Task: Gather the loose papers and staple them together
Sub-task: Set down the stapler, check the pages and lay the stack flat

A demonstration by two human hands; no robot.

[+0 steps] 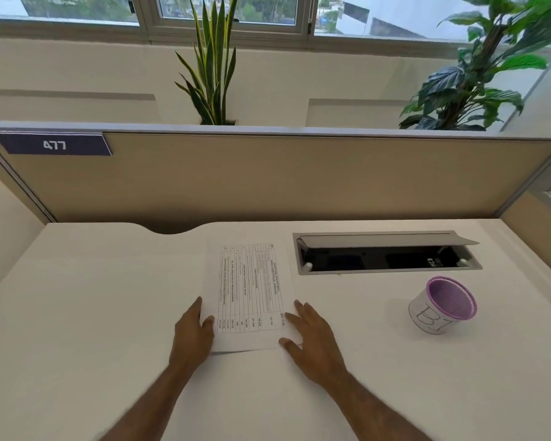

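Observation:
A stack of white papers (250,291) lies in the middle of the white desk (86,313), its top sheet printed with a table turned sideways. My left hand (191,335) rests on the stack's left edge near the front corner, thumb on top of the sheet. My right hand (312,338) touches the right edge and front right corner, fingers spread and flat. Both hands press against the sides of the stack. No stapler is in view.
A white mesh pen cup with a purple rim (442,305) lies tilted at the right. Behind it a cable tray (385,253) in the desk stands open. A beige partition (268,176) with a "477" label (53,144) closes the back; plants stand beyond.

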